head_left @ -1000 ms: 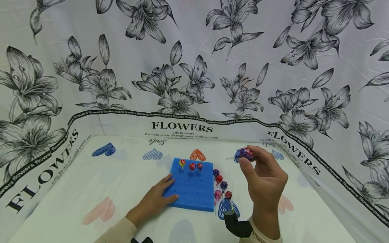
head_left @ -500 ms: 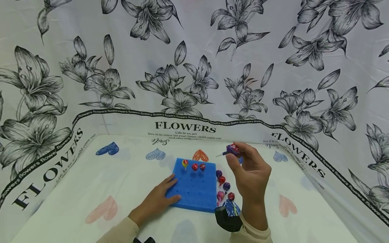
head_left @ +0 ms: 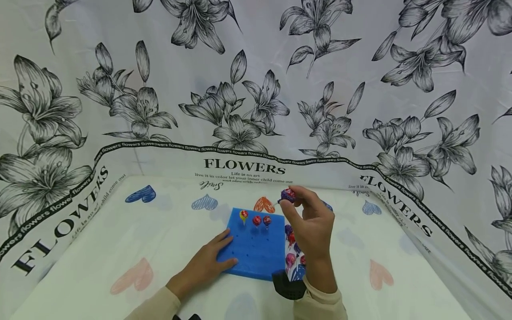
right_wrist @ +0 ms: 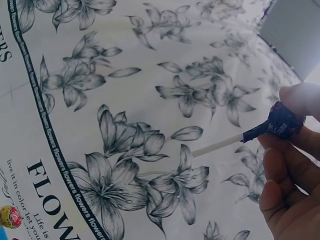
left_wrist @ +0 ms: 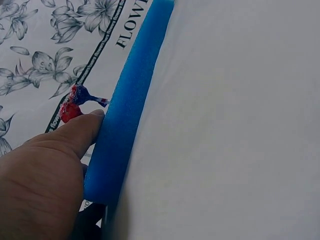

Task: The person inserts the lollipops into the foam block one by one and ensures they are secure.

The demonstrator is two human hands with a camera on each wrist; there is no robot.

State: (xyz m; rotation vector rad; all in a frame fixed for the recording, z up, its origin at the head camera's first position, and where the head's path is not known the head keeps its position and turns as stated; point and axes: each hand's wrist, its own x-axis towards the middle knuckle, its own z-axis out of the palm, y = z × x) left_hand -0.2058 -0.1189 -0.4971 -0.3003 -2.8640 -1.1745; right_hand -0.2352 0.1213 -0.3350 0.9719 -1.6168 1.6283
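My right hand (head_left: 314, 220) pinches a purple-and-red wrapped lollipop (head_left: 287, 195) by its head, above the back right corner of a blue foam block (head_left: 256, 255). In the right wrist view the white stick (right_wrist: 217, 146) points away from the fingers. My left hand (head_left: 204, 264) rests on the block's left edge with fingers spread. Stuck upright along the block's back row are a yellow-and-red lollipop (head_left: 243, 215) and two red ones, a red lollipop (head_left: 256, 220) and a darker one (head_left: 267, 220). Small holes dot the foam in front of them.
Several loose lollipops, among them a pink one (head_left: 290, 259), lie along the block's right side, partly hidden by my right hand. The white tablecloth (head_left: 192, 231) bears printed hearts. A flower-printed curtain (head_left: 160, 164) rises behind the table.
My right hand has moved left with the lollipop, from right of the loose lollipops to near the block's back right corner. The left hand has stayed on the block.
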